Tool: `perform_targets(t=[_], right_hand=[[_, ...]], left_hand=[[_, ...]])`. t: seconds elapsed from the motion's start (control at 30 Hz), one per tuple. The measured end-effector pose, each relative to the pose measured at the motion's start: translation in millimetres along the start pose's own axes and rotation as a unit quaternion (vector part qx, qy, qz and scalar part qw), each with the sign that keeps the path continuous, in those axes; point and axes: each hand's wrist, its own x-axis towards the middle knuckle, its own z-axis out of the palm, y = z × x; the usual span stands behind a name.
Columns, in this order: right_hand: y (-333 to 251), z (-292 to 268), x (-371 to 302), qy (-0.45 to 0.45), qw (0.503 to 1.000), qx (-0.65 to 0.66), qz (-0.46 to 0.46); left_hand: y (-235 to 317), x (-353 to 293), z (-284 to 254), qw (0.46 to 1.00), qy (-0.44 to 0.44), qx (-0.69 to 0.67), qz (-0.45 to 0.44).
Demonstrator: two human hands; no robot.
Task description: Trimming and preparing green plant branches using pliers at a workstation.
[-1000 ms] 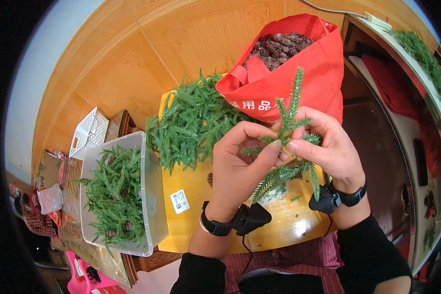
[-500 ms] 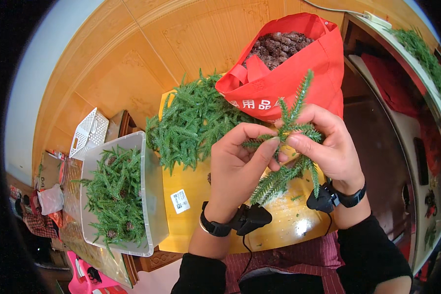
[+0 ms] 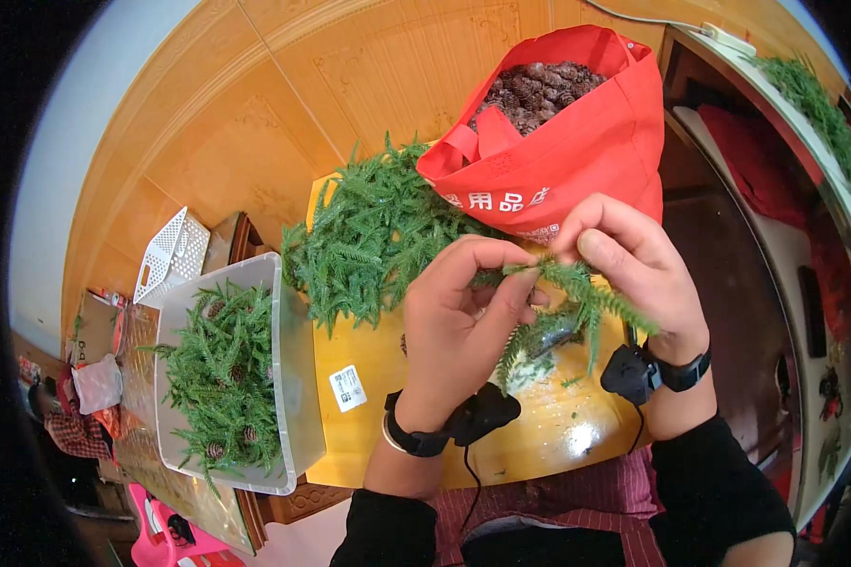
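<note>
Over the yellow board (image 3: pixel 350 435), inside its front edge (image 3: pixel 529 474), left hand (image 3: pixel 461 317) pinches sprig (image 3: pixel 586 295); right hand (image 3: pixel 641 274), grasp unclear.

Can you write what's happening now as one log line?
left hand: pinching green sprig | right hand: near sprig, contact unclear | beyond: red bag, pinecones | left: plastic bin, greenery

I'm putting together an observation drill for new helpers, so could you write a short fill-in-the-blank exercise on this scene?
1. The red bag beyond the hands is filled with brown ____.
2. The translucent bin stands on the ____ side of the picture.
3. The left hand pinches a sprig coloured ____.
4. The loose pile of greenery lies on a surface coloured ____.

Missing words: pine cones; left; green; yellow.
</note>
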Motion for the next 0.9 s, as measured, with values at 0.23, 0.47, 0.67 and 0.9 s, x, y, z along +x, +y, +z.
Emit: perform_targets(t=[0.23,0.47,0.67,0.9], right_hand=[[-7.6,-13.1,-1.2,-0.157,0.982,-0.007,0.105],[-14.3,-13.5,-6.0,-0.169,0.98,-0.011,0.109],[-24.5,1.3,-16.7,-0.099,0.982,-0.146,0.069],[-38.0,11.6,-19.6,-0.08,0.932,-0.35,-0.046]], left_hand=[[2.9,1.5,-0.2,0.954,-0.02,0.229,0.191],[11.9,-1.7,-0.4,0.954,-0.064,0.244,0.164],[15.1,-7.0,-2.8,0.986,-0.086,0.14,0.04],[26.4,-7.5,-8.6,0.989,-0.11,0.094,-0.023]])
